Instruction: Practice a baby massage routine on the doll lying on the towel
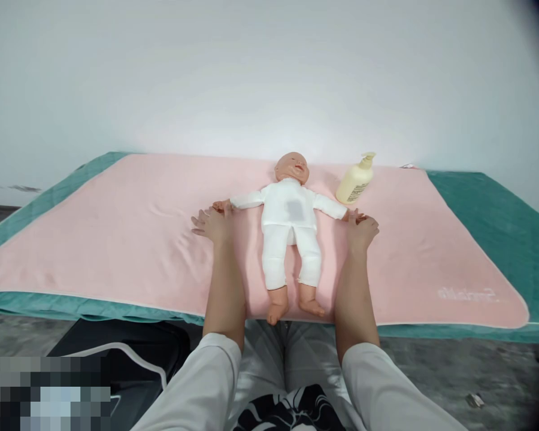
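A baby doll (290,206) in a white cloth suit lies on its back on a pink mat (117,239), arms stretched out to both sides and feet toward me. My left hand (213,223) grips the doll's hand on the left between thumb and fingers, the other fingers fanned outward. On the other side, my right hand (363,230) is closed around the doll's other hand, which shows only in part. A grey patch marks the suit's front. Just beyond my right hand stands a pale yellow pump bottle (356,182).
The pink mat lies over a green-covered table (498,209) that reaches the white wall (269,72). Below its front edge on the left is a black object (130,341) with a pale strap or cable. A small scrap (475,400) lies on the grey floor at right.
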